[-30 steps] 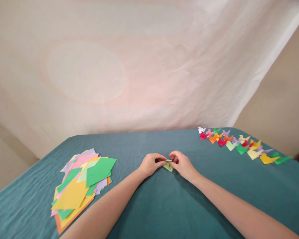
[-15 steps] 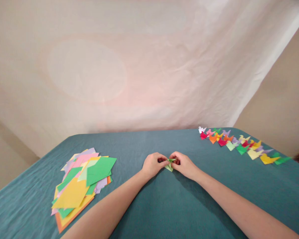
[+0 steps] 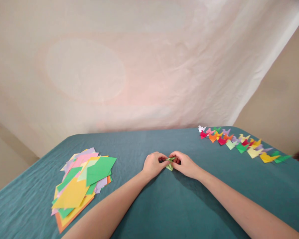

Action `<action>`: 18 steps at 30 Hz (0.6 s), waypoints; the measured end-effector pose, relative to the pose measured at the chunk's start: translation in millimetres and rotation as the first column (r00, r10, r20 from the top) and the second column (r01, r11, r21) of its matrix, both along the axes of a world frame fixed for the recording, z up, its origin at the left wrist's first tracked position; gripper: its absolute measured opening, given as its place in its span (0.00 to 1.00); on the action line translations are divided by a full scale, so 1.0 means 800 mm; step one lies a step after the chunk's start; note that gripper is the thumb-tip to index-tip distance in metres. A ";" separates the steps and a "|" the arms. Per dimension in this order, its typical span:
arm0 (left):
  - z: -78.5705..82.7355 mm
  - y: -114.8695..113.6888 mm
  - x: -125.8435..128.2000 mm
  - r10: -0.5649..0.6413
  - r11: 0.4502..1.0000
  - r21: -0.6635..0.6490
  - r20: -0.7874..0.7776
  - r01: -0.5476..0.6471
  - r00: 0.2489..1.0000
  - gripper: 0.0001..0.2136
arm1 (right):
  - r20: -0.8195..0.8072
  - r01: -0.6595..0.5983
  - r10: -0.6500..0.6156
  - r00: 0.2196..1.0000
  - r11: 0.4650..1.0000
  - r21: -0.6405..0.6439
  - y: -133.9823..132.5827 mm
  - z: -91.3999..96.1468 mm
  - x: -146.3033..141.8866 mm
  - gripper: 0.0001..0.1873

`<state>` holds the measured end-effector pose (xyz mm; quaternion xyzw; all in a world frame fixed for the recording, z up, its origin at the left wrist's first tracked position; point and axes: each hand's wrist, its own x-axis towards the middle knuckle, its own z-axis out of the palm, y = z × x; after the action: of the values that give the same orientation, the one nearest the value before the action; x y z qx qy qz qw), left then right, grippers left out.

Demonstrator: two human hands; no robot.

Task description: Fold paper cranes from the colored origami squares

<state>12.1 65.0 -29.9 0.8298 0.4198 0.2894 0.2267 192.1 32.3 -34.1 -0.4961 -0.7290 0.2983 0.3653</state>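
I record multicoloured flat paper sheets (image 3: 71, 193) piled left on the teal cloth-covered tabletop (image 3: 149, 215), presumably for reach. Beyond, left hand (image 3: 152, 165) and right hand (image 3: 185, 164) pinch a small light-green folded paper (image 3: 169, 168) between closed grips, apparently steadying it. Far right, multicoloured paper birds (image 3: 242, 148) stand, seemingly clear.

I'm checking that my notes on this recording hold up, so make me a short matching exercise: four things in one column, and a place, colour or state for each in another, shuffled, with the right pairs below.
Things
1. Folded paper
2. Loose sheets
3. Paper birds
4. Tablecloth

Place, colour or state
A. Lined up in rows on the right
B. Dark teal
C. Pinched by the left hand and the right hand
D. Overlapping in a pile on the left

Right pairs: 1-C, 2-D, 3-A, 4-B
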 end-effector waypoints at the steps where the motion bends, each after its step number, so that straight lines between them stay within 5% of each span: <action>1: 0.001 -0.001 0.000 0.000 1.000 0.000 -0.004 0.000 1.000 0.08 | -0.003 0.000 0.000 1.000 1.000 -0.002 0.000 0.000 0.000 0.08; 18: 0.000 -0.003 0.000 0.018 0.998 0.062 -0.067 -0.014 0.998 0.09 | -0.001 0.064 -0.064 0.998 0.996 0.068 -0.001 0.002 -0.006 0.07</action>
<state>11.9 62.8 -29.8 0.8424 0.4246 0.2758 0.1847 187.0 31.4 -32.3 -0.5067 -0.7226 0.2614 0.3910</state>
